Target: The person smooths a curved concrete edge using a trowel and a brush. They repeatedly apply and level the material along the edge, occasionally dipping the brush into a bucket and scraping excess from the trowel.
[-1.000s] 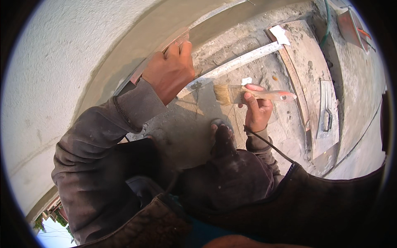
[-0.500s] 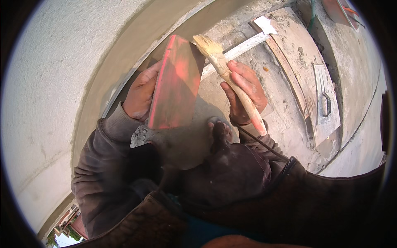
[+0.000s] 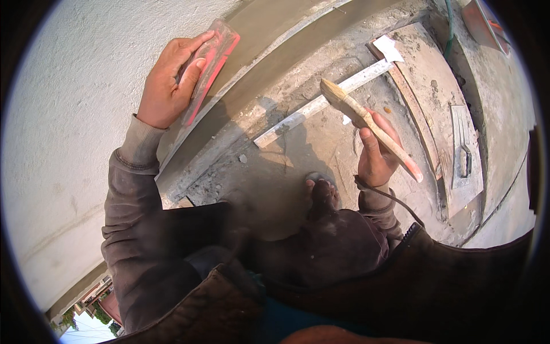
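Observation:
My left hand (image 3: pixel 169 83) grips a pink-red, cement-smeared float (image 3: pixel 219 51) raised along the smooth grey plaster band (image 3: pixel 260 17) at the foot of the textured white wall (image 3: pixel 69 109). A long pale straight edge (image 3: pixel 256 57) runs along that band. In my right hand (image 3: pixel 380 155) is a paintbrush (image 3: pixel 338 94) with pale bristles and a worn wooden handle, held over the dusty ground. A loose pale batten (image 3: pixel 298 114) lies on the ground beneath the brush.
At the right lies a dirty board (image 3: pixel 432 71) with a white scrap (image 3: pixel 389 50) and a metal trowel (image 3: pixel 460 143) on it. Beyond are a concrete step (image 3: pixel 495 97), a green hose (image 3: pixel 450 28) and a tub with tools (image 3: pixel 484 23). My bare foot (image 3: pixel 321 195) rests below my hands.
My left hand has lifted the float up and left to the wall, turning it more edge-on. My right hand has shifted right and slightly down with the brush still held.

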